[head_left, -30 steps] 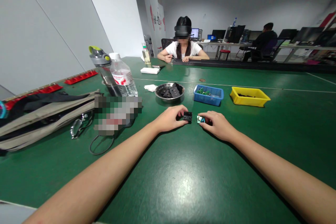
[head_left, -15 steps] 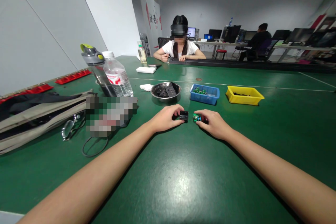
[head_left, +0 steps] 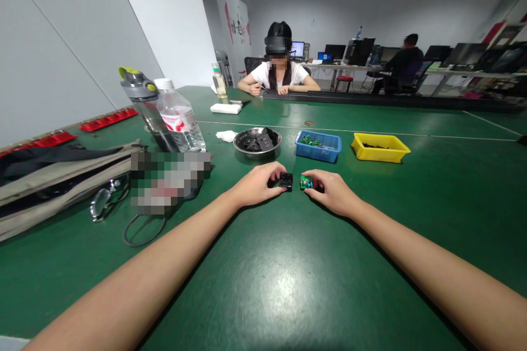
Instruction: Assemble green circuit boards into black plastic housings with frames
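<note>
Between the thumb and fingers of my left hand [head_left: 261, 184] is a small black plastic housing [head_left: 286, 181], its hollow side showing. My right hand [head_left: 332, 191] pinches a small green circuit board [head_left: 306, 181] with blue and other parts on it. The two pieces face each other just above the green table, a narrow gap apart. Beyond my hands stand a metal bowl [head_left: 237, 149] of black plastic parts, a blue bin [head_left: 316, 152] with green circuit boards, and a yellow bin [head_left: 379, 155] holding small dark pieces.
To the left stand a grey sports bottle [head_left: 150, 112] and a clear water bottle [head_left: 181, 120], near a bag [head_left: 82, 186] and glasses [head_left: 100, 203]. A white tissue [head_left: 226, 136] lies beside the bowl. Across the table [head_left: 263, 274] sits a person [head_left: 280, 68] wearing a headset.
The view has shifted slightly, so everything sits a little further left. The housing in my left hand looks slightly tilted from before. Both hands keep their holds.
</note>
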The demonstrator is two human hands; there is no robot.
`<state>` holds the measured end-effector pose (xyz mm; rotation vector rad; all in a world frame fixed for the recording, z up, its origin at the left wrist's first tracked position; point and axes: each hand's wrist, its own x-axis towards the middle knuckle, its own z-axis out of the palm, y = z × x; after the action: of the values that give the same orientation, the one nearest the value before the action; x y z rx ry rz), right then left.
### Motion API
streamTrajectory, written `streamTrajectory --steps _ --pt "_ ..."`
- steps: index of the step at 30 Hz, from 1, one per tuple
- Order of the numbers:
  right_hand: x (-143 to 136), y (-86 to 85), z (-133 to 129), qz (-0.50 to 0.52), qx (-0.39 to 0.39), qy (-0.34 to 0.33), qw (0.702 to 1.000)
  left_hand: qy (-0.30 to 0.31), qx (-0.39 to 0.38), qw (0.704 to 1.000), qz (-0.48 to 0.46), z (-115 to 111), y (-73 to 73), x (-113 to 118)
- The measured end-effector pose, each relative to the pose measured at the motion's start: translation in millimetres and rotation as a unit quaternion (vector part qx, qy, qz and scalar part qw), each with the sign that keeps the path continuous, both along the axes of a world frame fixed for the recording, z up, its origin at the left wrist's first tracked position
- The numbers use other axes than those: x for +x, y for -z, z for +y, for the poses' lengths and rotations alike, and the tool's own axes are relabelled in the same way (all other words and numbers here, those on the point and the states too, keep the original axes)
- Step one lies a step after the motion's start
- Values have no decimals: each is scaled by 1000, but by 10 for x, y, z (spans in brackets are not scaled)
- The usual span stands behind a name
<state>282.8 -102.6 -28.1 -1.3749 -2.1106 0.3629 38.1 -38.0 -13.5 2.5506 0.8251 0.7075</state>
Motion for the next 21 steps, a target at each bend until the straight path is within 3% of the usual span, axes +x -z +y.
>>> streamTrajectory --steps 21 --pt "2 -2 2 -36 13 -2 999 0 -6 1000 1 -7 -1 6"
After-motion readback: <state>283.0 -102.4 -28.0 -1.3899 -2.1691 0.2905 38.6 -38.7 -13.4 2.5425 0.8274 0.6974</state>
